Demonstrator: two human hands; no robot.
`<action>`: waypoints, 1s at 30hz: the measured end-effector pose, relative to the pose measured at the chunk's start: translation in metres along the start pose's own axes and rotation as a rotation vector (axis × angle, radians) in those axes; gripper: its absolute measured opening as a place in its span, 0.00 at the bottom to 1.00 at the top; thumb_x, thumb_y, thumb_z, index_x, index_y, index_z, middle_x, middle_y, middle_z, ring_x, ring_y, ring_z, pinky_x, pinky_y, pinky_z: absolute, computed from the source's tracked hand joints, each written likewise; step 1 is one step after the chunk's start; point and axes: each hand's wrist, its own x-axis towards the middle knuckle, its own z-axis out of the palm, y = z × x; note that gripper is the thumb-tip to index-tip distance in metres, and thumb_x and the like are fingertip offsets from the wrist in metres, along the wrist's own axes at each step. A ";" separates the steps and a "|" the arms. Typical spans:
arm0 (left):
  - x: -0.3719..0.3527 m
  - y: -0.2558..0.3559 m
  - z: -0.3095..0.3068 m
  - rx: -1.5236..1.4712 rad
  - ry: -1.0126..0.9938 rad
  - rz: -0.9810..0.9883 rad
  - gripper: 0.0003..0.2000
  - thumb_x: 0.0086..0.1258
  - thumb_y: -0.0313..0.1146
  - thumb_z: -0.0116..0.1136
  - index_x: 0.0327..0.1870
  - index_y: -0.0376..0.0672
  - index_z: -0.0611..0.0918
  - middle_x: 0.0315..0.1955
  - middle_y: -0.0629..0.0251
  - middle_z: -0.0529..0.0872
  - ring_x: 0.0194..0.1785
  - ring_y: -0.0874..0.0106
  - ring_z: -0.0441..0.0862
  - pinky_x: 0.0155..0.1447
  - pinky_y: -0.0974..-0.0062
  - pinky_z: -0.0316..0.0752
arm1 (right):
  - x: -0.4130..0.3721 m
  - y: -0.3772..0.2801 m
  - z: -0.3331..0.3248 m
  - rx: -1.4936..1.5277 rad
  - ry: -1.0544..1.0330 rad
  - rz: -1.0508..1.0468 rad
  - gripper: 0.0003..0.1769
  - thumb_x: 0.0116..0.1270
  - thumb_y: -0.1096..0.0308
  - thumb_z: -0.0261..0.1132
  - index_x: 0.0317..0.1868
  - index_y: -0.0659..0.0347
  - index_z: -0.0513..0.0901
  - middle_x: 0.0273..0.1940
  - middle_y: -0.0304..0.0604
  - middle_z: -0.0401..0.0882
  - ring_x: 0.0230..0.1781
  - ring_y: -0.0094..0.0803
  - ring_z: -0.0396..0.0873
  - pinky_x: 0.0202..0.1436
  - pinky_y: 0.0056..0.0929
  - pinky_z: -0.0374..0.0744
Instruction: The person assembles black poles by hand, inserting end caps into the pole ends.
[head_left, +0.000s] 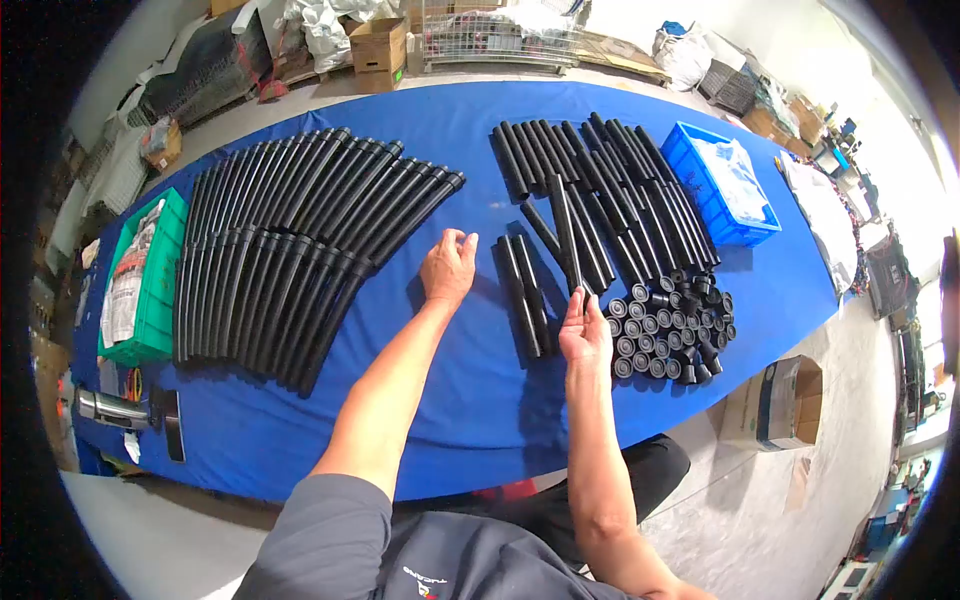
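My right hand (585, 328) grips the lower end of a long black tube (563, 225), which is tilted up and away from me over other tubes. Two black tubes (523, 295) lie side by side just left of that hand. Over the blue cloth, between the two groups of tubes, is my left hand (449, 268) with its fingers curled in; whether anything is inside them is hidden. Close to my right hand sits a cluster of round black caps (650, 325). Rows of long black tubes with collared ends (300, 200) fan out on the left.
More plain black tubes (630, 170) lie at the right back. A blue crate (690, 175) stands beyond them; a green crate (168, 265) is at the far left, near a phone (174, 428). A cardboard box (745, 405) sits on the floor at right.
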 end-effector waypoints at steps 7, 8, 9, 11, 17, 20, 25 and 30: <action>-0.001 -0.001 0.000 -0.029 -0.003 0.009 0.19 0.76 0.52 0.59 0.46 0.43 0.81 0.33 0.55 0.89 0.40 0.50 0.88 0.45 0.51 0.80 | 0.002 0.018 -0.003 0.040 0.001 -0.041 0.13 0.81 0.70 0.58 0.51 0.76 0.75 0.53 0.64 0.83 0.55 0.53 0.86 0.61 0.43 0.89; -0.001 -0.001 0.001 -0.022 -0.011 0.003 0.19 0.76 0.52 0.59 0.46 0.43 0.81 0.33 0.55 0.89 0.40 0.50 0.88 0.45 0.51 0.81 | 0.000 0.017 -0.001 0.036 0.016 -0.059 0.13 0.82 0.70 0.57 0.51 0.76 0.76 0.53 0.64 0.83 0.55 0.53 0.86 0.61 0.44 0.89; 0.000 -0.001 0.001 -0.014 -0.019 -0.003 0.19 0.76 0.52 0.59 0.46 0.43 0.81 0.33 0.55 0.89 0.40 0.50 0.88 0.45 0.51 0.81 | 0.002 0.016 -0.003 0.044 0.008 -0.071 0.13 0.82 0.70 0.56 0.52 0.77 0.75 0.53 0.65 0.83 0.56 0.53 0.85 0.62 0.45 0.89; 0.000 -0.001 0.000 -0.001 -0.022 -0.003 0.18 0.76 0.52 0.59 0.46 0.43 0.81 0.33 0.55 0.89 0.40 0.50 0.88 0.45 0.51 0.81 | 0.004 0.014 -0.007 0.059 -0.010 -0.092 0.13 0.82 0.71 0.56 0.52 0.77 0.74 0.54 0.66 0.82 0.58 0.55 0.84 0.64 0.47 0.87; -0.001 -0.001 0.000 0.011 -0.039 0.019 0.17 0.73 0.50 0.63 0.46 0.44 0.81 0.31 0.58 0.88 0.39 0.54 0.88 0.44 0.54 0.81 | -0.007 0.003 -0.008 0.110 -0.091 0.101 0.18 0.82 0.69 0.55 0.59 0.81 0.68 0.61 0.69 0.74 0.63 0.60 0.79 0.69 0.49 0.84; -0.005 0.013 -0.010 0.033 -0.117 0.076 0.16 0.68 0.45 0.67 0.47 0.45 0.81 0.27 0.62 0.86 0.36 0.57 0.87 0.42 0.56 0.80 | -0.008 0.002 -0.014 0.180 -0.084 0.165 0.18 0.82 0.71 0.53 0.60 0.83 0.67 0.62 0.69 0.72 0.65 0.61 0.76 0.69 0.49 0.83; -0.010 0.024 -0.014 0.101 -0.239 0.244 0.19 0.60 0.37 0.68 0.52 0.49 0.79 0.28 0.65 0.84 0.36 0.58 0.86 0.41 0.56 0.79 | -0.026 0.009 -0.025 -0.001 -0.149 0.017 0.24 0.79 0.76 0.57 0.69 0.77 0.62 0.61 0.64 0.72 0.65 0.58 0.76 0.73 0.52 0.79; -0.013 0.035 -0.020 0.166 -0.359 0.350 0.18 0.60 0.40 0.68 0.49 0.47 0.77 0.38 0.59 0.87 0.46 0.56 0.87 0.50 0.54 0.82 | -0.081 -0.010 -0.018 -0.309 -0.177 -0.074 0.34 0.75 0.75 0.63 0.75 0.69 0.58 0.64 0.60 0.72 0.66 0.54 0.77 0.70 0.56 0.79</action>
